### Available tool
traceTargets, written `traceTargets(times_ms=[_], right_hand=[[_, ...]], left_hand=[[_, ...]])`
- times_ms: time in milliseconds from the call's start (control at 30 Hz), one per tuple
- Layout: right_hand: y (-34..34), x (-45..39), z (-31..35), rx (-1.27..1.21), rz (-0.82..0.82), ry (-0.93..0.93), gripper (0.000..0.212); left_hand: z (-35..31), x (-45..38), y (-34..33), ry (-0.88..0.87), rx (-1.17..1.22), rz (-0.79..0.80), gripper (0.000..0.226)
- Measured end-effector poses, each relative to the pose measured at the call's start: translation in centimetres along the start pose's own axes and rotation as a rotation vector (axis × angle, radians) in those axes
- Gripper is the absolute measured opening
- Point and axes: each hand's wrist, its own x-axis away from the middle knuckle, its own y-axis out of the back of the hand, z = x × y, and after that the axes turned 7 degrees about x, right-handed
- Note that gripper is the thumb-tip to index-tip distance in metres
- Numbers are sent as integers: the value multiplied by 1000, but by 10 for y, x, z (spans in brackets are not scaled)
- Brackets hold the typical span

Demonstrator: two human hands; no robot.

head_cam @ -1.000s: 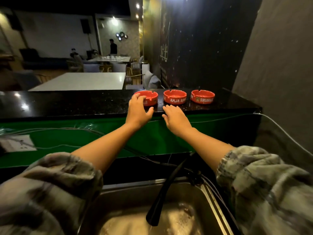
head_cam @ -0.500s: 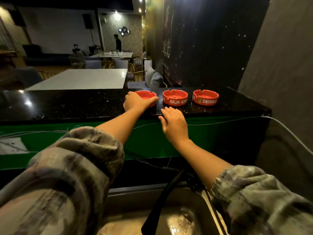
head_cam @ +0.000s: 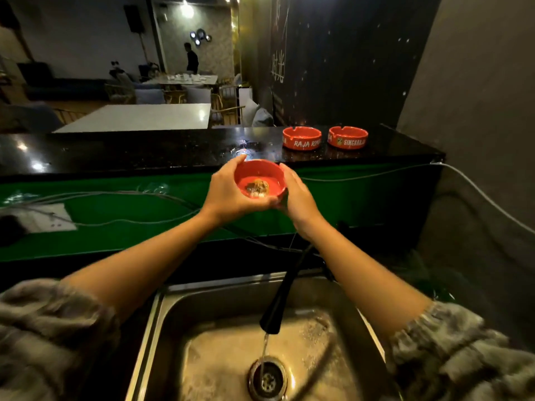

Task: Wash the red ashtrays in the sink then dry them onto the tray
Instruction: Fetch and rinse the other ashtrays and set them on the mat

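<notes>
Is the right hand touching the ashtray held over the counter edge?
Touching. The head view shows the right hand pressed against the right side of the held ashtray, fingers curling under it; the left hand grips the opposite side.

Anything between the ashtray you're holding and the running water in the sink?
Nothing visible blocks it. The held ashtray, gripped by the left hand and right hand, is up in front of the counter edge; below lies open space down to the faucet and sink. Only the faucet's neck needs skirting.

Above and behind the sink [head_cam: 162, 328], both hands cradle one ashtray [head_cam: 259, 178], two more ashtrays [head_cam: 302, 138] on the counter [head_cam: 115, 153] beyond it.
</notes>
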Motion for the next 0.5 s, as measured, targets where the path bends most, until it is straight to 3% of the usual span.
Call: traceTargets(times_ms=[100, 233, 367, 500], right_hand=[[-5, 59, -11, -241, 75, -156, 27], [-10, 116, -50, -365, 166, -275, 35], [-14, 166, -89, -421, 206, -425, 37], [-13, 202, -128, -384, 214, -544, 35]], left_hand=[[1, 59, 3, 49, 55, 58, 119], [12, 131, 6, 237, 144, 82, 122], [33, 193, 10, 411, 235, 261, 139], [57, 245, -2, 539, 234, 376, 134]])
